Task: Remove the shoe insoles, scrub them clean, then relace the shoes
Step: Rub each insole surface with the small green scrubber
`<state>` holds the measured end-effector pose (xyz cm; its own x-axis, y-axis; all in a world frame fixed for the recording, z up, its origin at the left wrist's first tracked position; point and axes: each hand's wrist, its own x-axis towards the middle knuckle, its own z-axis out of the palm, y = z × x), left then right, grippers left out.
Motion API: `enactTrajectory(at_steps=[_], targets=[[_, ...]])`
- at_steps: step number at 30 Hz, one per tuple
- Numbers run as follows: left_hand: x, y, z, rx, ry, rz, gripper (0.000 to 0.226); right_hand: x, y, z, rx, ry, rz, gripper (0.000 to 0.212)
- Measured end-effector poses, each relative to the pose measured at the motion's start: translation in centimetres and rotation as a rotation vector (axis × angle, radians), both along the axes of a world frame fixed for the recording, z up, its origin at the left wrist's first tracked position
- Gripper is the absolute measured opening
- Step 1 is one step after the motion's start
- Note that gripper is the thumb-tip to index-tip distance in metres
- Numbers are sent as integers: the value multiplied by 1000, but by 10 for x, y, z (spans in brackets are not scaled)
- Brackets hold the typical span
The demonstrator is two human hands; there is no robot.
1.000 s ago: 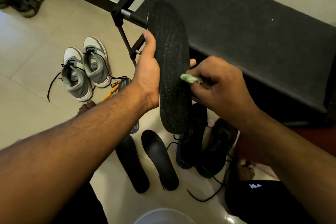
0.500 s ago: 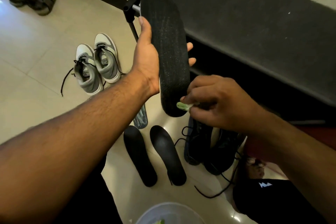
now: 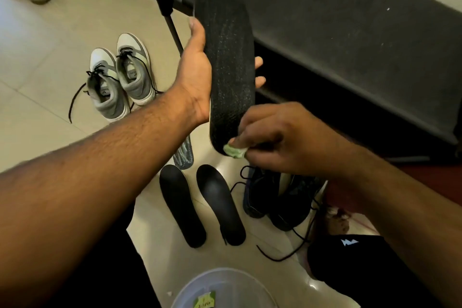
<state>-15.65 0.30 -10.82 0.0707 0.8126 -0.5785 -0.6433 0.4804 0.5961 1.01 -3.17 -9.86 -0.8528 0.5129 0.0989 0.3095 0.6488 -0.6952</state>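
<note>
Glossy tiled floor [image 3: 50, 40], grainy black insole [image 3: 230, 62]

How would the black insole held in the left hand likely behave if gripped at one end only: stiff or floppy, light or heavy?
Likely light: the left hand holds the insole upright with thumb and fingertips alone. Probably flexible yet self-supporting: it stands nearly straight above the grip while the right hand rubs its lower end with a green scrubber. Its textured face probably isn't slippery.
</note>
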Motion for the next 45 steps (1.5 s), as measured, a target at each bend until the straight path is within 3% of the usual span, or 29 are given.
enactTrajectory(at_steps=[4,11,16,19,26,28,32,35,39,45], targets=[[2,-2,-1,-23,-3,0,82,-1,-1,1,53,-14,-13,21],[29,-21,-7,-62,-75,-206,90,7,14,-4,156,114,-395,10],[15,-8,-6,-47,-5,-73,84,2,2,4,-20,62,-106,12],[16,-11,-7,-64,11,-45,81,-3,-7,2,29,44,-69,14],[29,-27,-8,-47,-106,-239,89,2,8,-4,127,171,-530,9],[27,-22,-7,-26,-117,-233,94,2,7,-2,134,169,-460,8],[13,-8,-6,-2,-74,-129,103,-6,-10,-1,67,107,-77,13],[5,-3,-4,19,-76,-76,107,-8,-15,-3,47,71,34,16],[3,-2,-2,13,-48,-32,101,-3,-8,-6,65,64,-8,17],[17,-12,-5,-69,-29,-141,105,1,1,-7,197,123,-338,13]])
